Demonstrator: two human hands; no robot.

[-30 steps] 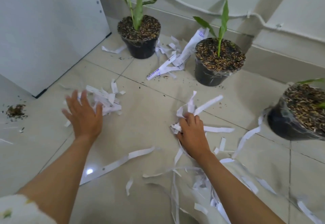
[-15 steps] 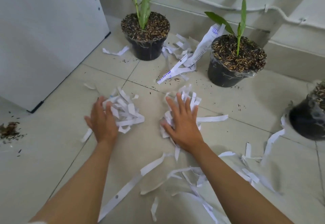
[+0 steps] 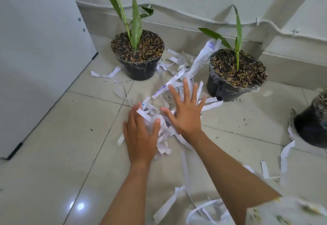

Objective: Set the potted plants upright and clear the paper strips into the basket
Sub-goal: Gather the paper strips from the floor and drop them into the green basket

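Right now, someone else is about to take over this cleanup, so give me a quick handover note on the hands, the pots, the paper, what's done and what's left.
Left hand: flat on the floor, palm down, pressed against the gathered pile of paper strips.
Right hand: fingers spread, resting on the same pile from the other side. Neither hand grips anything.
Pots: left potted plant and middle potted plant stand upright by the wall; a third pot at the right edge is cut off, so I cannot judge it.
Left: lift the pile, collect the loose strips on the tiles. No basket is in view.
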